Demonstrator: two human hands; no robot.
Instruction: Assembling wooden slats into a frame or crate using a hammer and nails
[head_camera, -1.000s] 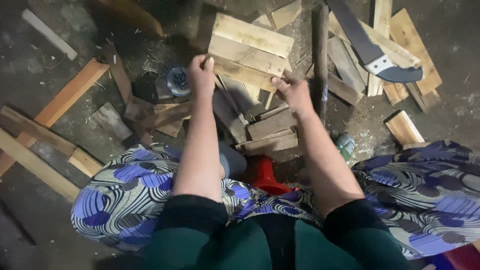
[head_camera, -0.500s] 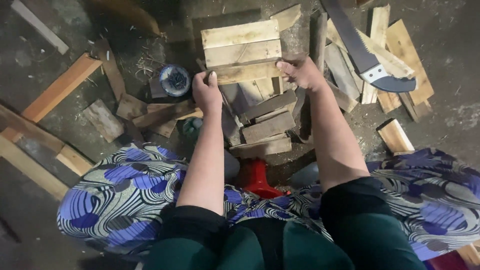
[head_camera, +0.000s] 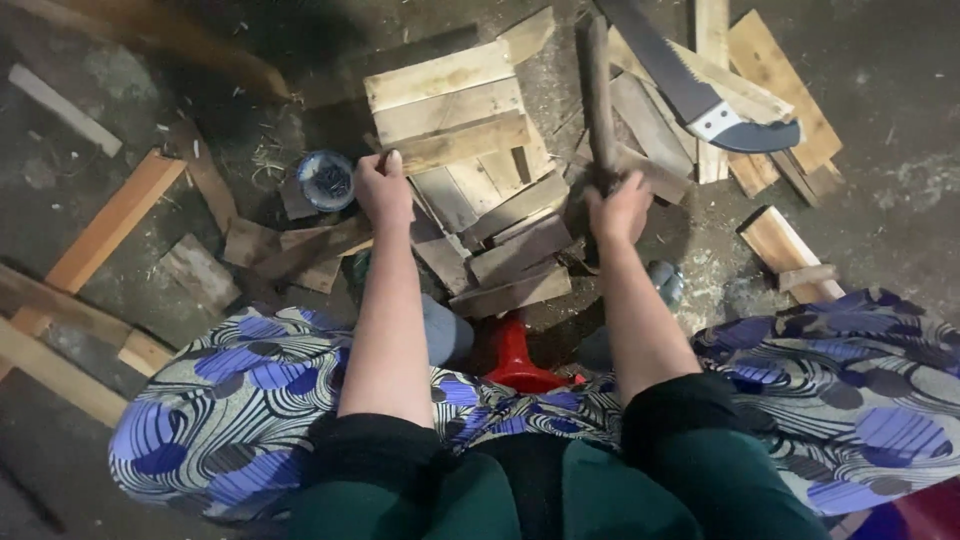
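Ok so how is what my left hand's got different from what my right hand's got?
The left hand grips the end of a flat, pale plank lying crosswise on the wood pile. The right hand grips a dark, narrow handle that points straight away from you. The plank looks broad and boardlike; the handle looks slim and much darker. Both sit over the same pile on the floor.

A rough woodworking spot: bare concrete floor (head_camera: 900, 120), scattered wood offcuts (head_camera: 110, 220), a handsaw (head_camera: 700, 90)
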